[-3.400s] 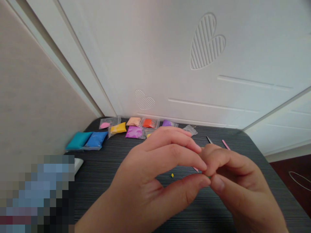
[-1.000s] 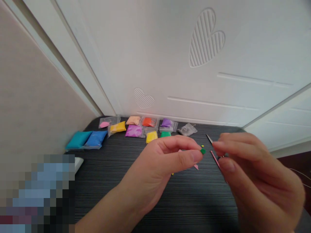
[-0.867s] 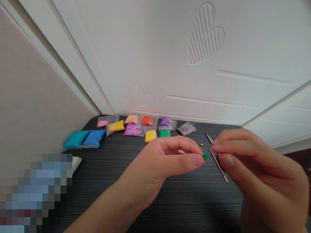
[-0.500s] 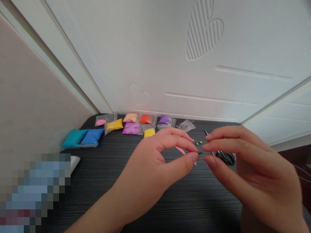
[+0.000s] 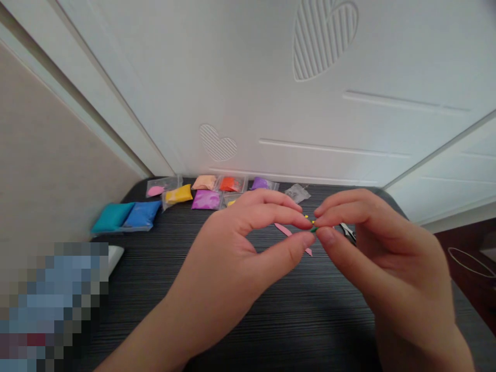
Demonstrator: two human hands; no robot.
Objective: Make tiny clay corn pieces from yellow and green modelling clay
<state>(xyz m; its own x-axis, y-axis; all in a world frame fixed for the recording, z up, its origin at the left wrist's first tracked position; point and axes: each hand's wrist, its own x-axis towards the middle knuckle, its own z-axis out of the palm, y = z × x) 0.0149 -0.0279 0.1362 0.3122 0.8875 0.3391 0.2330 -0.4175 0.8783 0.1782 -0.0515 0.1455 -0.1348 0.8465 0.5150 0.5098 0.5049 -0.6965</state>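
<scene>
A tiny green piece, apparently modelling clay [image 5: 313,229], sits between the fingertips of both hands above the dark table. My left hand [image 5: 248,248] pinches it between thumb and fingers from the left. From the right, the thumb and index finger of my right hand [image 5: 387,258] close on its other end. Just beyond the fingertips lie small yellow bits [image 5: 306,216], partly hidden. A pink flat tool [image 5: 283,229] lies on the table behind my left fingers, its middle covered by them. Behind my right hand, scissors [image 5: 348,232] show only in part.
Along the table's back edge lie bags of coloured clay: orange [image 5: 231,184], purple [image 5: 207,199], yellow [image 5: 178,194] and others. Teal [image 5: 112,217] and blue [image 5: 142,215] packs rest at the left. A crumpled clear bag [image 5: 297,192] lies near the white panel [image 5: 240,77].
My right hand has moved left, and its thumb and index finger have closed on the green piece held by my left hand. The view has shifted slightly.
</scene>
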